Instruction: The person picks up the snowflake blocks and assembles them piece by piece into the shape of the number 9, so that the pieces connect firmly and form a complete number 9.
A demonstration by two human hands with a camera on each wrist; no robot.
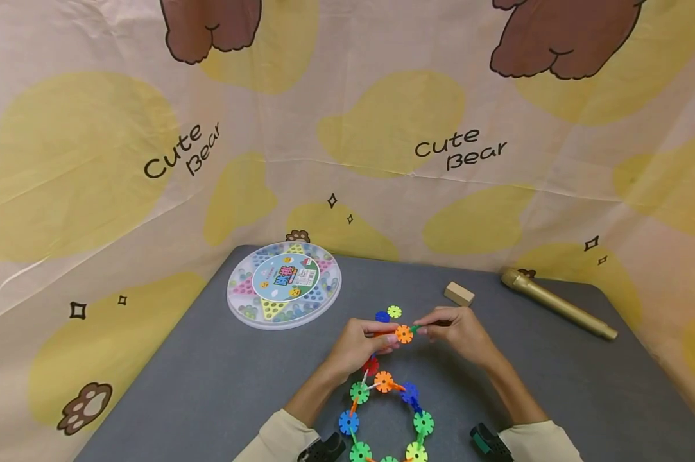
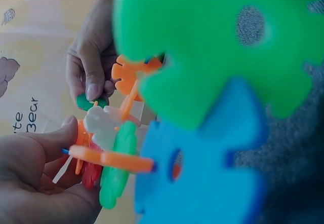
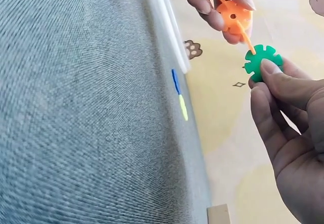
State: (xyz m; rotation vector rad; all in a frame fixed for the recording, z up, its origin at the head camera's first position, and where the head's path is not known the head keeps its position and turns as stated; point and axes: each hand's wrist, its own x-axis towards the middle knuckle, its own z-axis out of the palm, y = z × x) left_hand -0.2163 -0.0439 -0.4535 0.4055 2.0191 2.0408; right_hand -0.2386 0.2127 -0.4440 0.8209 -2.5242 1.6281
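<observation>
My left hand [image 1: 353, 350] holds an orange interlocking disc [image 1: 404, 333] at the end of a chain of notched plastic discs. In the right wrist view, a second orange disc, seen edge-on, links it to a green disc [image 3: 257, 71]. Thumb and fingers of my right hand [image 1: 459, 333] pinch that green disc. The chain runs back past a red disc [image 1: 371, 366] to a ring of joined discs, among them a blue disc [image 1: 349, 423], lying nearer me. In the left wrist view, a large green disc [image 2: 202, 46] covers much of the picture.
Beyond my hands lie a loose blue disc [image 1: 382, 316] and a yellow-green disc [image 1: 394, 311]. A round board game [image 1: 249, 314] sits at the back left. A wooden block [image 1: 459, 294] and a gold stick [image 1: 561, 305] lie at the back right, near the printed cloth [image 1: 370, 212].
</observation>
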